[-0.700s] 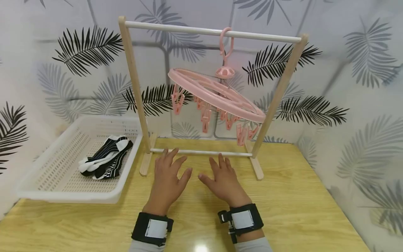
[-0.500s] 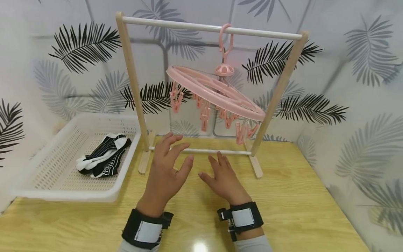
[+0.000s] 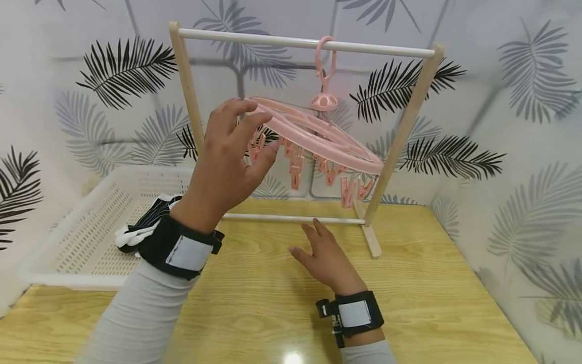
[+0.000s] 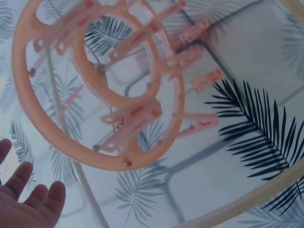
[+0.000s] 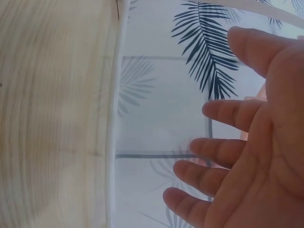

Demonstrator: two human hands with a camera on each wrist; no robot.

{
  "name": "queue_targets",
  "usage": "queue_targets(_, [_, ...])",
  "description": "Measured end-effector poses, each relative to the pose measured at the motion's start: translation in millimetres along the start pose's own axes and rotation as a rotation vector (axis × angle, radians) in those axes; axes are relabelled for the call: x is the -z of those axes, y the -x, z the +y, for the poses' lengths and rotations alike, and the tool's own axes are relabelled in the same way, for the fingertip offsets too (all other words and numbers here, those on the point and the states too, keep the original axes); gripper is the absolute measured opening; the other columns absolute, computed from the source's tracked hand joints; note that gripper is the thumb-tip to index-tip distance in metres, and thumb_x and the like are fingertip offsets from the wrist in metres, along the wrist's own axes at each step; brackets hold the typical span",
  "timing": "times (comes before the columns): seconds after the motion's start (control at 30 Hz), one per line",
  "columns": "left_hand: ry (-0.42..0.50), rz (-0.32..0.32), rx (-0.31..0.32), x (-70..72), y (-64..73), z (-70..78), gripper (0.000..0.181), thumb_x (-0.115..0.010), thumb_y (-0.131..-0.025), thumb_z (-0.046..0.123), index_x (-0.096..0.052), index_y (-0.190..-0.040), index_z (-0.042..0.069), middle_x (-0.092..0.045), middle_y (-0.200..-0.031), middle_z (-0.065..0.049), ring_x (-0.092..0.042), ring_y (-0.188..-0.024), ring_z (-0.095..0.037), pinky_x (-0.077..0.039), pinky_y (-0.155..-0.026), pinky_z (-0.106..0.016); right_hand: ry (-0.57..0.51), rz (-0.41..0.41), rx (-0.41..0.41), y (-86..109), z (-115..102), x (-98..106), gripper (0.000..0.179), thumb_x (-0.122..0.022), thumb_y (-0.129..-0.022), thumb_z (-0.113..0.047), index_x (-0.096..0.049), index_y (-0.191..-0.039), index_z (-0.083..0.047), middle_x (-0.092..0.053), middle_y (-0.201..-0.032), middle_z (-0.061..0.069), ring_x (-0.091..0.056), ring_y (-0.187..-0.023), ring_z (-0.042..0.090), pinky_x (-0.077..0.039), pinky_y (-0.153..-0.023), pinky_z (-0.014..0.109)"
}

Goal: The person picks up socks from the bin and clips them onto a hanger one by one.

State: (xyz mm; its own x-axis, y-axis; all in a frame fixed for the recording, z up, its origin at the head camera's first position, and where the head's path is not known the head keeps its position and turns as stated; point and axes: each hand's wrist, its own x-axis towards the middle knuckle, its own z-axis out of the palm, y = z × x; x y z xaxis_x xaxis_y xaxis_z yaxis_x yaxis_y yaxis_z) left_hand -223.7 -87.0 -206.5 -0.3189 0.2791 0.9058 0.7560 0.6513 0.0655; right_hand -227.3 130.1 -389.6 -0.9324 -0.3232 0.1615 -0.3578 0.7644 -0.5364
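A pink round clip hanger [image 3: 313,134] hangs tilted by its hook from the white top bar [image 3: 254,39] of a wooden-sided rack, its left side higher. Pink clothespins [image 3: 296,172] dangle beneath its ring. My left hand [image 3: 227,156] is raised at the hanger's left end, overlapping the rim in the head view. In the left wrist view its loosely bent fingers [image 4: 56,197] appear apart from the ring, holding nothing. My right hand [image 3: 325,258] stays low over the table near the rack's lower bar [image 3: 291,218], fingers spread and relaxed, with nothing in it.
At the left stands a white plastic basket [image 3: 82,273] with black-and-white socks [image 3: 141,227] inside, partly hidden by my left forearm. The wooden table [image 3: 432,293] ends at a leaf-patterned wall covering [image 3: 541,151]. A rack foot [image 3: 372,241] sticks out toward me at the right.
My left hand has risen from above the table, forward and up to the left end of the hanger. The right hand has barely moved, and the hanger keeps its tilt.
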Motion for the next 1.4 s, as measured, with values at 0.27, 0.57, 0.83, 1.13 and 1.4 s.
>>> queue_targets(0.27, [-0.02, -0.242, 0.066, -2.1, -18.9, -17.4, 0.044, -0.055, -0.093, 0.032, -0.053, -0.131, 0.01, -0.041, -0.141, -0.018, -0.019, -0.137, -0.026, -0.026, -0.111, -0.048, -0.024, -0.008, 0.007, 1.7, -1, 2, 0.068, -0.053, -0.092, -0.047, -0.036, -0.144, -0.007, -0.023, -0.152, 0.019, -0.024, -0.135, 0.033, -0.034, -0.104, 0.056])
queue_targets(0.57, [-0.019, -0.39, 0.144, -7.4, -17.6, -17.7, 0.045, -0.052, -0.094, 0.039, -0.054, -0.128, 0.009, -0.038, -0.144, -0.015, -0.008, -0.14, -0.025, -0.025, -0.11, -0.053, -0.008, 0.05, 0.039, 2.3, 1, 5, 0.063, -0.052, -0.092, -0.046, -0.042, -0.14, -0.008, -0.033, -0.148, 0.016, -0.031, -0.132, 0.03, -0.035, -0.104, 0.054])
queue_targets(0.83, [-0.015, -0.368, 0.078, -12.1, -14.2, -15.6, 0.039, -0.06, -0.09, 0.037, -0.06, -0.116, 0.008, -0.052, -0.125, -0.013, -0.034, -0.127, -0.028, -0.034, -0.105, -0.048, -0.201, 0.429, 0.181, 2.9, -27, 31, 0.045, -0.055, -0.093, -0.035, -0.053, -0.13, -0.01, -0.058, -0.126, 0.008, -0.052, -0.111, 0.016, -0.051, -0.087, 0.044])
queue_targets(1.13, [0.02, -0.343, 0.087, -8.7, -10.9, -11.3, 0.038, -0.063, -0.087, 0.036, -0.062, -0.112, 0.006, -0.053, -0.107, -0.012, -0.046, -0.102, -0.025, -0.044, -0.086, -0.044, -0.471, 0.425, 0.186, -1.9, -68, 72, 0.052, -0.057, -0.092, -0.029, -0.043, -0.136, -0.007, -0.052, -0.13, 0.011, -0.049, -0.116, 0.019, -0.047, -0.093, 0.046])
queue_targets(1.4, [0.047, -0.313, 0.041, -8.2, -5.0, -6.2, 0.031, -0.064, -0.087, 0.026, -0.064, -0.109, 0.005, -0.053, -0.099, -0.012, -0.048, -0.087, -0.022, -0.046, -0.074, -0.04, -0.578, 0.284, 0.232, -0.7, -93, 104, 0.048, -0.054, -0.094, -0.021, -0.037, -0.138, -0.011, -0.054, -0.115, 0.015, -0.052, -0.109, 0.022, -0.048, -0.087, 0.048])
